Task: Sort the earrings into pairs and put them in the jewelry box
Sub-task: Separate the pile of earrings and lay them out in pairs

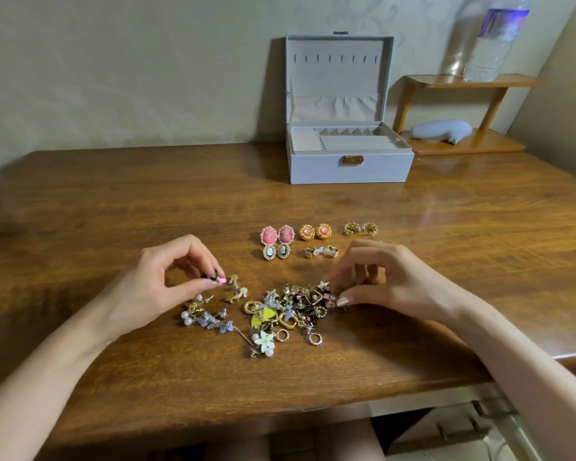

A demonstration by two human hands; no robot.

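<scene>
Your unsorted earrings lie heaped on the table; five pairs sit in rows before the open grey jewelry box.

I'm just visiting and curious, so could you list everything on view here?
jewelry box: one, grey, lid open, table's far side
paired earrings: five pairs, pink, gold, cameo, mid-table
loose earrings: one pile, mixed colours, between the hands
table: one, brown wood, under everything
shelf: one, light wood, right of box
bottle: one, clear plastic, top shelf
grey object: one, pale grey, lower shelf
left hand: one, pinching a black-and-pink earring, left of pile
right hand: one, fingertips at pile's right edge
</scene>
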